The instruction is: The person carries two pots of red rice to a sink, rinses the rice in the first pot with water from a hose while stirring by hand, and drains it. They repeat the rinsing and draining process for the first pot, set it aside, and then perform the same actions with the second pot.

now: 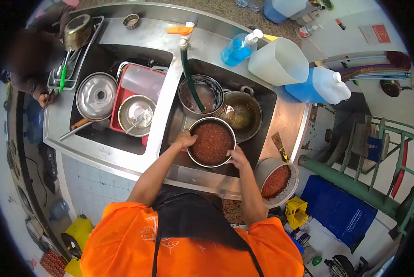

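A round metal pot (210, 142) full of reddish-brown, grainy contents is held over the front of the right sink basin. My left hand (186, 139) grips its left rim, thumb on the inside edge. On the lower right, my right hand (237, 157) has hold of the rim, fingers partly hidden beneath. Just behind it in the basin, a pot of cloudy liquid (202, 95) has a dark green hose (190, 78) hanging into it. Beside that sits a stained pot (244, 115) with some yellowish liquid at the bottom.
The left basin (89, 138) holds a lid (96, 96), a red tub (124, 104) and a metal bowl (136, 115). Blue soap (237, 50) and a blue jug (315, 86) stand behind. Lower right is a bucket (290, 184) with similar reddish contents. Another person's hand (46, 99) is at left.
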